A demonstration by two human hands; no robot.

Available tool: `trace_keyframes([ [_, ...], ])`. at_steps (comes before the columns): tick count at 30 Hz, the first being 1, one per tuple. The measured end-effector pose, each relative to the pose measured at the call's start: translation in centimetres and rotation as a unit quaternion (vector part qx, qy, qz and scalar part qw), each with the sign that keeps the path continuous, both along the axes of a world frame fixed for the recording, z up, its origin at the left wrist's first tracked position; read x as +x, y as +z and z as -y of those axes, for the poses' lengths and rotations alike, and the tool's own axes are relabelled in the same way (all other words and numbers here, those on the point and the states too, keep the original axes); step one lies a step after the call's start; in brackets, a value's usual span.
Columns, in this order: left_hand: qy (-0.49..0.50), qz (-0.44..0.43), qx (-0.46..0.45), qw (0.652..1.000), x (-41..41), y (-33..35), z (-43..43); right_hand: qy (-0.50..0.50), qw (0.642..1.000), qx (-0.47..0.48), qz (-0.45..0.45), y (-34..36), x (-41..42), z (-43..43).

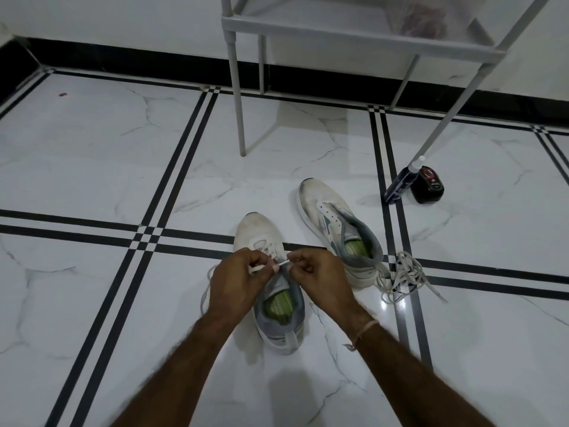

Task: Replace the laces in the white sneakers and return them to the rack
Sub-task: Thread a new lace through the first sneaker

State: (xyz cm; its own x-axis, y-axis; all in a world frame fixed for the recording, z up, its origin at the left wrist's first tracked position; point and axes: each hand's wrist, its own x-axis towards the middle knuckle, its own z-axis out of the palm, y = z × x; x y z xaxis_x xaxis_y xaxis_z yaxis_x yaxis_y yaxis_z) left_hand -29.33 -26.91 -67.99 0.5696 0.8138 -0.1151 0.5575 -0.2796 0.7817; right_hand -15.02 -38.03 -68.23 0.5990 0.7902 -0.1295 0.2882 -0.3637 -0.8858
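Two white sneakers with grey heels and green insoles stand on the tiled floor. The near sneaker [261,232] has a white lace [281,264] threaded through its eyelets. My left hand [237,282] and my right hand [320,278] hover over its tongue, each pinching the lace, which is stretched between my fingertips. Part of that lace trails on the floor to the left of the shoe. The far sneaker [329,217] lies to the right with empty eyelets. A loose bundle of laces [400,275] sits on the floor by its heel.
A grey rack [338,35] stands on thin legs at the back, its lowest shelf holding a clear bag. A dark spray bottle [400,186] and a small black container [431,184] rest on the floor at the right. A black skirting runs along the wall.
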Motion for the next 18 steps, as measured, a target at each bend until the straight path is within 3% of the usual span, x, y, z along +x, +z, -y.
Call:
trace_keyframes([
  [12, 0.022, -0.022, 0.015, 0.999, -0.3, -0.8, 0.0, -0.017, 0.998, -0.002, -0.066, -0.9, -0.4, 0.4],
  [18, 0.02, -0.022, 0.001, 1.0, 0.2, -1.5, 0.7, -0.018, 0.998, 0.004, -0.058, -1.0, -0.4, 0.5],
])
